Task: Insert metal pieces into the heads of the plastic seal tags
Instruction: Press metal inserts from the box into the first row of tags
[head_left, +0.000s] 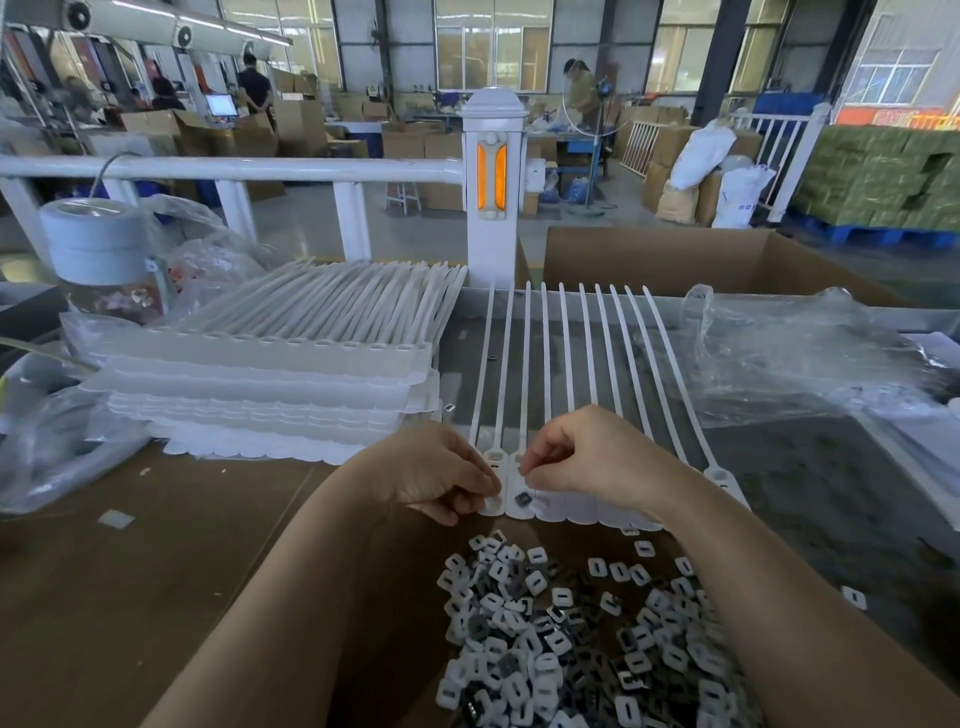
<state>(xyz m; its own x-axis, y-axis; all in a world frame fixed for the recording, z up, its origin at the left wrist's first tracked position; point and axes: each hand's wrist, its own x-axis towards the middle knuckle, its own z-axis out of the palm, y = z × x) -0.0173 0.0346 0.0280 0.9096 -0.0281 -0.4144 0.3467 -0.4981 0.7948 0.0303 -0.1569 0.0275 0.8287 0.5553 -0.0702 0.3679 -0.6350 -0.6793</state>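
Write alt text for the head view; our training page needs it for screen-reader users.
Two hands work at the heads of a joined row of white plastic seal tags: the left hand pinches one tag head, the right hand pinches something small beside a dark metal piece. A pile of small pieces lies below.

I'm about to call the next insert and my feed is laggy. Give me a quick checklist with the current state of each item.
1. Tag strip lying flat on the table, heads toward the person: ok.
2. Left hand steadying the strip's end head: ok, fingers pinch it.
3. Right hand holding a metal piece: cannot tell, its pinched fingertips hide whatever is between them.
4. Dark piece on the second head fully seated: cannot tell, it looks tilted.
5. Supply of pieces within reach: ok, the pile lies just below both hands.
6. More tags ready: ok, stack sits left of the strip.
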